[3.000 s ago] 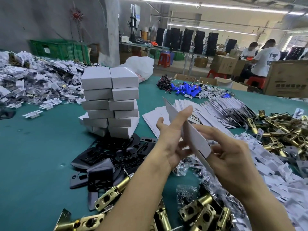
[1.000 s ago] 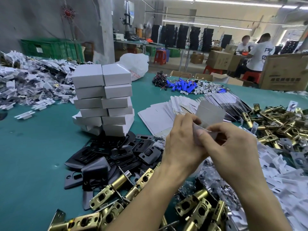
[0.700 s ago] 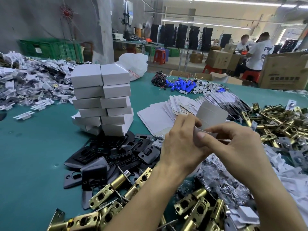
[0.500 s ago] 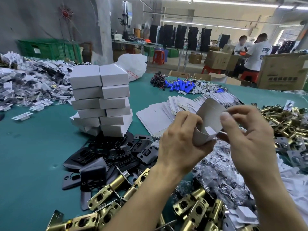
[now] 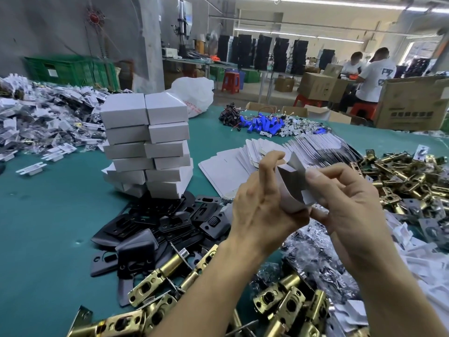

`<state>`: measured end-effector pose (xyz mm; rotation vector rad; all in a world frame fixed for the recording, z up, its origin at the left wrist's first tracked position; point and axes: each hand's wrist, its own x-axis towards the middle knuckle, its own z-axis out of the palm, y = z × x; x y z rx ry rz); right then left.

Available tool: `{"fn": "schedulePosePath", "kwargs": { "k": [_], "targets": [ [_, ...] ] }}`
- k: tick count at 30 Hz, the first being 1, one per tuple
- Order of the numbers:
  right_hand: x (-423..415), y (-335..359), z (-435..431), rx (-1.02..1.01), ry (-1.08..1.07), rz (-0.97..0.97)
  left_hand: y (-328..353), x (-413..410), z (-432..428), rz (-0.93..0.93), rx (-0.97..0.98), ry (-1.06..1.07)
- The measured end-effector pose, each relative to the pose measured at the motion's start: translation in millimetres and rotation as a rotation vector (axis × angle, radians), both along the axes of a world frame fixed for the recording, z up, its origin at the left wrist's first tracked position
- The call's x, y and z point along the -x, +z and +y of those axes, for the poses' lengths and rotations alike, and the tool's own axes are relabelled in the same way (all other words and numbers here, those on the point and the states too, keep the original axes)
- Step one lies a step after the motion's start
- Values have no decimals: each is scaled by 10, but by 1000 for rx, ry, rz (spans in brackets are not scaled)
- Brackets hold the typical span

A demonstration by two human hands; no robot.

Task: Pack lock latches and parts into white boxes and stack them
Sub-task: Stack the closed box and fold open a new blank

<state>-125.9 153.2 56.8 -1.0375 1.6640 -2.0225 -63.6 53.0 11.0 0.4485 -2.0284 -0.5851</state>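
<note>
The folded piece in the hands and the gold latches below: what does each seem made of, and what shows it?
The folded piece: likely thin cardboard, matt white-grey; it curves and holds creased flaps. The gold latches: metal, perhaps brass-plated; glossy yellow surfaces with bright reflections.

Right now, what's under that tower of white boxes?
The stack of white boxes stands on the green table cover. Black plates crowd its front foot. Whether any plates lie beneath is hidden by the boxes.
</note>
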Motion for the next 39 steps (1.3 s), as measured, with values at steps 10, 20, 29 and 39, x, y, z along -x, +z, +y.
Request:
{"fn": "schedulePosePath", "kwargs": {
  "k": [10, 20, 29, 39],
  "targets": [
    [-74, -121, -125, 40, -130, 25, 26, -27, 31, 15, -1, 15],
    [-73, -122, -123, 50, -222, 33, -16, 9, 10, -66, 96, 87],
    [-87, -157, -135, -62, -474, 261, -44, 50, 33, -157, 102, 60],
    [-100, -146, -111, -130, -429, 408, -46, 47, 50, -176, 69, 41]
  ]
}}
